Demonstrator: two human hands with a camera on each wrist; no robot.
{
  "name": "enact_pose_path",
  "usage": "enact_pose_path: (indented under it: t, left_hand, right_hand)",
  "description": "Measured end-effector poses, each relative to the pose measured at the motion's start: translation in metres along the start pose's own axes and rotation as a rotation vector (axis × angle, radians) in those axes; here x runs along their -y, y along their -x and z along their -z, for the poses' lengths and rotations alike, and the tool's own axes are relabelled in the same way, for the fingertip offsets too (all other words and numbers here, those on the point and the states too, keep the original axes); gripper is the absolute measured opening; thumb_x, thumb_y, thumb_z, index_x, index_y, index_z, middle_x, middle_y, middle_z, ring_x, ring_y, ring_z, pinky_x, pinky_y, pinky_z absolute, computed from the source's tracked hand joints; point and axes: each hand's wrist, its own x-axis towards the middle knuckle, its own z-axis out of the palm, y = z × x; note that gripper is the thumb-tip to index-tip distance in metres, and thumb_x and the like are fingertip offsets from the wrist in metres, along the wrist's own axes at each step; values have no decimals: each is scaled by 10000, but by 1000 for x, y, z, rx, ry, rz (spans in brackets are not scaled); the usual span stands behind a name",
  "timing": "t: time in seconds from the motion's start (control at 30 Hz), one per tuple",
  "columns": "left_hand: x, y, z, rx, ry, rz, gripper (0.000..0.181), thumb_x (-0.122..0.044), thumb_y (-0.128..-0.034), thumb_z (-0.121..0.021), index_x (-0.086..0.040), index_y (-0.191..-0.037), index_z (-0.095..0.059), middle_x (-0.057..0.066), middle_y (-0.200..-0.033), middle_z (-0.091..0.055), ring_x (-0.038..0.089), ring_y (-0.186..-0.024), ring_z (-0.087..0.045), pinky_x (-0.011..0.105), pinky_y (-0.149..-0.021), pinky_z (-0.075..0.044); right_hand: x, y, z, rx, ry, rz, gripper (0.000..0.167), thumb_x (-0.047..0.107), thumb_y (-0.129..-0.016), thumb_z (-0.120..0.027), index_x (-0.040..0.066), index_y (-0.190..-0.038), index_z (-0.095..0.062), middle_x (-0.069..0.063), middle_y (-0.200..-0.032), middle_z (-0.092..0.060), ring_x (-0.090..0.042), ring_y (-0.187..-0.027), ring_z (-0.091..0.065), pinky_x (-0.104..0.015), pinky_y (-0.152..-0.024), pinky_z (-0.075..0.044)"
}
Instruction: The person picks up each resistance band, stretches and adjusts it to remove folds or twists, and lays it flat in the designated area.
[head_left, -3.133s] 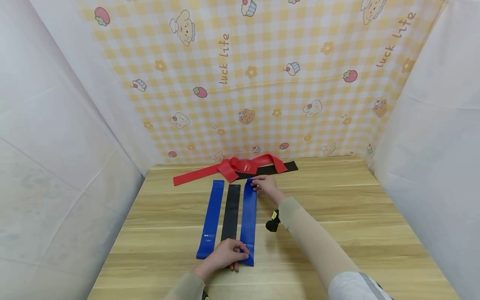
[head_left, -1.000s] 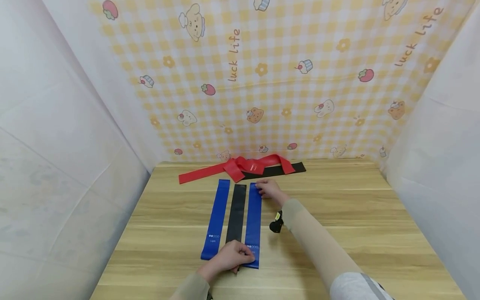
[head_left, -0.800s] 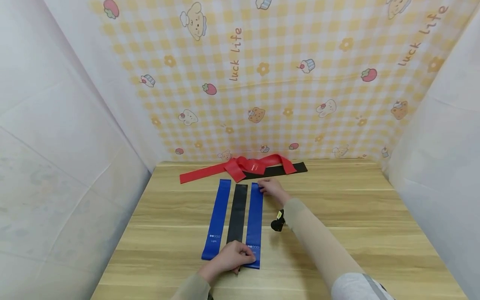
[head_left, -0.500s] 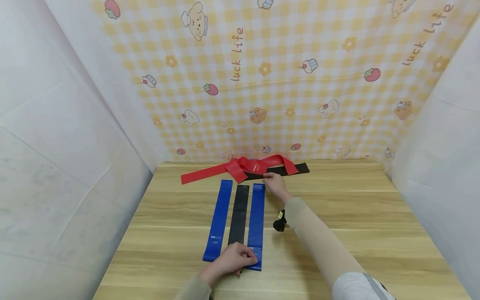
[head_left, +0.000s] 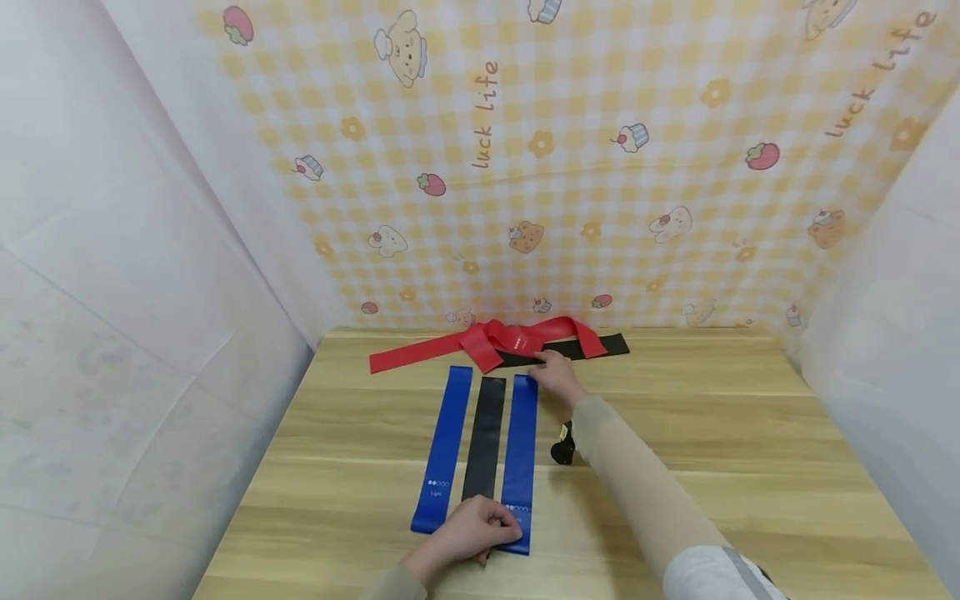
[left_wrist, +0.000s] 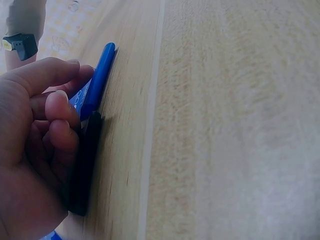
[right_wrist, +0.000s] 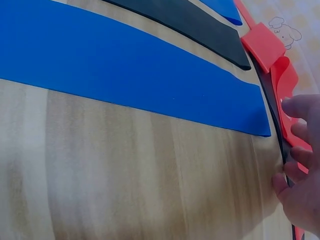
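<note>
Three bands lie side by side: a left blue band (head_left: 448,433), a dark grey band (head_left: 485,433) and a right blue band (head_left: 520,450). My left hand (head_left: 472,529) pinches the near end of the right blue band, across the dark band's near end. In the left wrist view the curled fingers of that hand (left_wrist: 40,115) meet the blue band (left_wrist: 102,75). Just past the far end of the right blue band, my right hand (head_left: 557,377) has its fingers loosely bent beside a black band (head_left: 615,345) and a tangled red band (head_left: 416,350). In the right wrist view this hand (right_wrist: 305,175) holds nothing visible.
The wooden table (head_left: 697,433) meets a yellow checked cloth (head_left: 570,192) at the back. White sheets stand on both sides. A small black device (head_left: 562,447) is at my right wrist.
My right hand has let go of the right blue band's far end and moved back towards the red and black bands. That blue band has been laid straight. My left hand stays at its near end.
</note>
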Motion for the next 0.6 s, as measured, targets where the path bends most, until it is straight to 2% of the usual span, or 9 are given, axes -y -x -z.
enact_pose_path:
  t: [0.13,0.43,0.6]
  left_hand:
    - [-1,2,0,-6,10,-17,83,-276,-882,-716,-233,-822,-755,-58,-449,-443,79,-346,-416,216,-387,-373]
    - [0,3,0,-13,10,-30,82,-269,-882,-716,-233,-819,-754,-52,-435,-438,84,-340,-415,221,-412,-388]
    - [1,2,-1,-5,27,-39,89,-270,-895,-703,-226,-832,-748,-48,-444,-442,84,-346,-419,220,-404,-357]
  right_hand:
    - [-1,-2,-3,19,56,4,537,235,-943,-566,-22,-1404,-469,-272,-1478,-349,-445,-1368,-255,-543,-1111,-184]
    - [5,0,-8,90,166,-37,643,320,-926,-587,73,-1483,-381,-226,-1538,-229,-468,-1330,-187,-591,-1061,-239]
    - [5,1,-7,94,200,-42,667,335,-925,-595,81,-1494,-359,-205,-1537,-229,-457,-1326,-180,-601,-1051,-239]
